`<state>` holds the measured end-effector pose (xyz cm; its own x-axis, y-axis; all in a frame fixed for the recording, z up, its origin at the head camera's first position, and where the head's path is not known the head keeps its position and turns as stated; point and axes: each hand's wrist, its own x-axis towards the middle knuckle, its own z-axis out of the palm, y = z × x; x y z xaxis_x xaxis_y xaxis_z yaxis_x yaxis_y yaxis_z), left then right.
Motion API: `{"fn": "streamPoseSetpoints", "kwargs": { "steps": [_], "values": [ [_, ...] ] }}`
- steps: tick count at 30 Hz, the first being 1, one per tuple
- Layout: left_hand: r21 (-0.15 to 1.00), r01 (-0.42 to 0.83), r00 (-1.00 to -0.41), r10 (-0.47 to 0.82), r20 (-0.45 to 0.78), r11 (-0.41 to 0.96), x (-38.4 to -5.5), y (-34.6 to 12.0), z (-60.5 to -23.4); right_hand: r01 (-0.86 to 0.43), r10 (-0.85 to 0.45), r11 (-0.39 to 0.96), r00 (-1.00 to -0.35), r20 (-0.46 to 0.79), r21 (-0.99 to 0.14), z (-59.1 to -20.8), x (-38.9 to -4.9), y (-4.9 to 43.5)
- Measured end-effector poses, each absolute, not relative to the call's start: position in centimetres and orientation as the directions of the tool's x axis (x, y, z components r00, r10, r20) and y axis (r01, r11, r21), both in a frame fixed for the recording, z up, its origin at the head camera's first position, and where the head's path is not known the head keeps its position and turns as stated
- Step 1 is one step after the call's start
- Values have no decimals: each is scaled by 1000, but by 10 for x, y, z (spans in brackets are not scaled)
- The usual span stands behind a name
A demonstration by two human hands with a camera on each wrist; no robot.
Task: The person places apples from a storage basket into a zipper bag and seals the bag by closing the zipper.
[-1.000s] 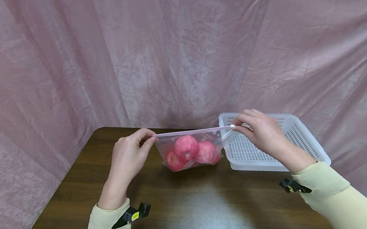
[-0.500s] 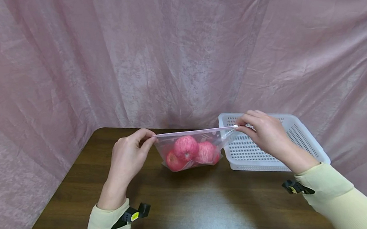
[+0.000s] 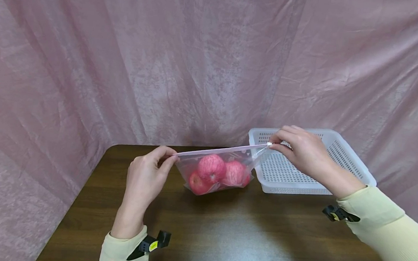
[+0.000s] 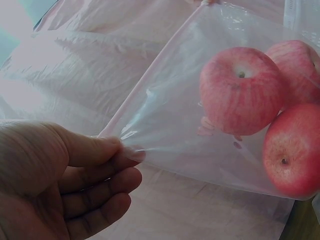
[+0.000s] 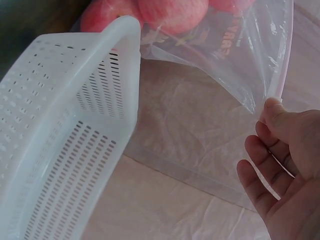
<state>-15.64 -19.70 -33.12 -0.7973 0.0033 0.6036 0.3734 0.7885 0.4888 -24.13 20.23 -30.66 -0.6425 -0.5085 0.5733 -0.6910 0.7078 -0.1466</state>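
A clear zipper bag with a pale pink zip strip along its top holds several red apples. My left hand pinches the strip's left corner between thumb and forefinger; the left wrist view shows its other fingers loosely bent below. At the opposite end, my right hand pinches a small white slider and the bag's corner. The strip is stretched straight between both hands, slanting up to the right. Apples bulge against the film in the left wrist view. Whether the bag's bottom touches the table cannot be told.
Behind and below my right hand stands a white perforated plastic basket, just right of the bag, with no items seen in it. The brown wooden table spreads in front. A pink cloth curtain hangs behind the table.
My right hand has shifted slightly to the right with the slider, to the far end of the strip. My left hand keeps its pinch, almost still, and the apples stay in place.
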Motion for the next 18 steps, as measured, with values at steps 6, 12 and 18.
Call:
{"fn": "streamPoseSetpoints", "kwargs": {
  "steps": [6,12,18],
  "values": [
    [492,364,-804,0,595,791,-156,-198,-330,-685,-506,712,-654,562,-155,-307,-240,202],
    [499,348,-816,-6,579,794,-155,-203,-332,-696,-516,701,-645,563,-155,-307,-237,200],
    [473,360,-808,15,589,805,-151,-210,-334,-718,-534,680,-622,572,-146,-304,-233,197]
  ]
}}
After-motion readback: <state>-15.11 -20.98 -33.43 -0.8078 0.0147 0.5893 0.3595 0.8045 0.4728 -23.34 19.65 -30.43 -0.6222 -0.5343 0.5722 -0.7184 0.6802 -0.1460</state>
